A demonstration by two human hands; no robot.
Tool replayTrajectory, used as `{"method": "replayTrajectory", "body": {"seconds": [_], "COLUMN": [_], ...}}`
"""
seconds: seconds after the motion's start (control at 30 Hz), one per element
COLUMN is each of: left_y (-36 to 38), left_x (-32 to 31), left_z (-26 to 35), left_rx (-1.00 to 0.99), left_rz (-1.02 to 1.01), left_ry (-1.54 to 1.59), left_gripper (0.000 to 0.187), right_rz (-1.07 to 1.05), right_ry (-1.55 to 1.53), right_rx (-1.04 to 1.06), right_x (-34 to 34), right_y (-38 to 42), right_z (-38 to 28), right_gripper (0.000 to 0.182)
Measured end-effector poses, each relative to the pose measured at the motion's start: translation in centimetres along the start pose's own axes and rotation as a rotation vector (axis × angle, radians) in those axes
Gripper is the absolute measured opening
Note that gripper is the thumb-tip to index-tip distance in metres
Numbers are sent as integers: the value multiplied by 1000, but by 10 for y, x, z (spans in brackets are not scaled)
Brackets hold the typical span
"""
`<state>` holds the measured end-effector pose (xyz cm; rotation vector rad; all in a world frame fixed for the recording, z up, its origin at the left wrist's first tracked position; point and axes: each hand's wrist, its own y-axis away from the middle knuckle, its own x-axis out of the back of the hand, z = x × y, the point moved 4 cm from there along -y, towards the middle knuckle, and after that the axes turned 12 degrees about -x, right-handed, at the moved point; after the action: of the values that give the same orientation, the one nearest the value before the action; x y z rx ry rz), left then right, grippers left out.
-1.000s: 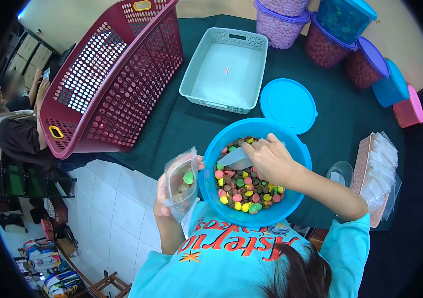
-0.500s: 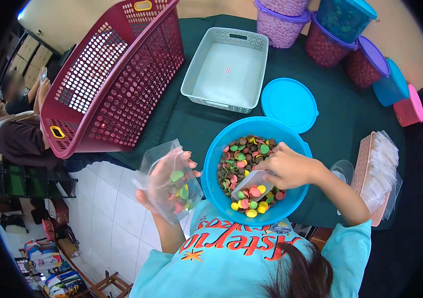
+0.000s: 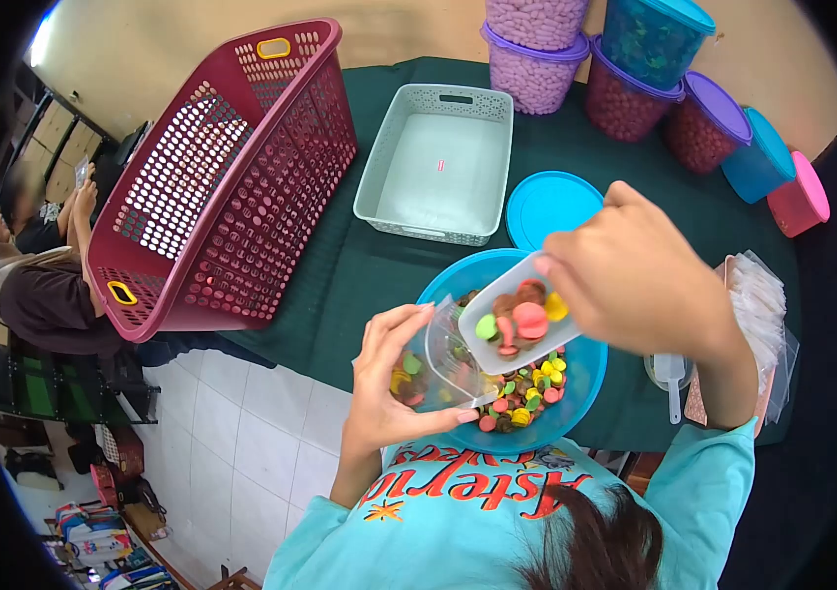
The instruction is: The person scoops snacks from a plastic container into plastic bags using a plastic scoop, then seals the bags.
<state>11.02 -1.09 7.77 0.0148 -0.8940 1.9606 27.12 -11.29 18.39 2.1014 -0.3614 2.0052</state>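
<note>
My left hand (image 3: pixel 379 388) is wrapped round a clear plastic bag (image 3: pixel 443 364), its mouth spread wide toward the right. Some coloured, round chip-like sweets (image 3: pixel 406 379) show inside the bag. My right hand (image 3: pixel 634 275) grips a white translucent scoop (image 3: pixel 477 341) loaded with brown, pink, green and yellow sweets (image 3: pixel 528 320). The scoop is tilted, its front edge at the bag's mouth. Below both hands stands a round blue tub (image 3: pixel 590 393) holding many more such sweets (image 3: pixel 536 388); my hands and the scoop hide part of them.
Behind the tub lie a blue lid (image 3: pixel 551 202) and a pale grey basket (image 3: pixel 369 202). A large maroon laundry basket (image 3: pixel 271 206) stands left. Lidded tubs (image 3: pixel 625 98) line the back. At right are a pink basket of clear bags (image 3: pixel 757 305) and a small white spoon (image 3: pixel 672 388). Another person (image 3: pixel 45 285) sits far left.
My right hand has lifted the loaded scoop out of the tub, up and left to the bag. My left hand has brought the bag rightward over the tub's edge, mouth opened.
</note>
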Motion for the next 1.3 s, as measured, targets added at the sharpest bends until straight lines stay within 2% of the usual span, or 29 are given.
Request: {"method": "replayTrajectory", "body": {"seconds": [0.1, 0.37, 0.43, 0.53, 0.67, 0.77, 0.87, 0.97, 1.03, 1.07, 1.1, 1.13, 1.17, 1.23, 1.27, 1.3], "left_y": [-5, -7, -8, -8, -9, -10, -9, -9, -7, -6, -3, -4, -7, -18, -23, -28], "left_x": [-4, -5, -7, -8, -9, -9, -10, -8, 4, 11, 19, 27, 33, 34, 31, 27], "left_z": [4, 2, 3, -1, 2, 2, 4, 1, -3, -7, -9, -8, -6, 4, 9, 14], "left_rx": [-19, -23, -54, -35, -57, -53, -54, -50, -32, -12, 64, 34, -1, -47, -83, -118], "left_rz": [-47, -63, -87, -88, -92, -114, -139, -118, -51, 6, 74, 111, 144, 162, 192, 220], "left_ry": [-114, -88, -106, -68, -87, -98, -72, -68, -47, 23, 124, 155, 185, 199, 182, 165], "left_gripper": [85, 85, 86, 87, 87, 86, 86, 86, 86, 87, 87, 88, 88, 91, 92, 92], "right_rz": [56, 33, 90, -11, 22, -43, -10, 39, 22, 19, -69, -152, -328, -240, -233, -100], "right_ry": [134, 37, 85, 96, 68, -16, 9, -13, -68, -60, -51, -40, -47, -138, -131, -437], "right_rx": [39, 51, -24, -48, -75, -39, -101, -98, -204, -188, -151, -115, -104, -39, -30, 79], "right_x": [1, -9, -11, -7, -8, -9, -9, -7, -5, -9, -23, -34, -44, -63, -65, -57], "right_y": [3, 3, 6, 10, 10, 13, 17, 23, 29, 31, 33, 35, 34, 36, 34, 31], "right_z": [-18, -9, -10, -16, -4, -4, -3, 6, 18, 20, 19, 16, 8, -4, -9, -19], "right_gripper": [21, 22, 22, 21, 21, 21, 20, 19, 20, 20, 22, 23, 27, 38, 38, 44]}}
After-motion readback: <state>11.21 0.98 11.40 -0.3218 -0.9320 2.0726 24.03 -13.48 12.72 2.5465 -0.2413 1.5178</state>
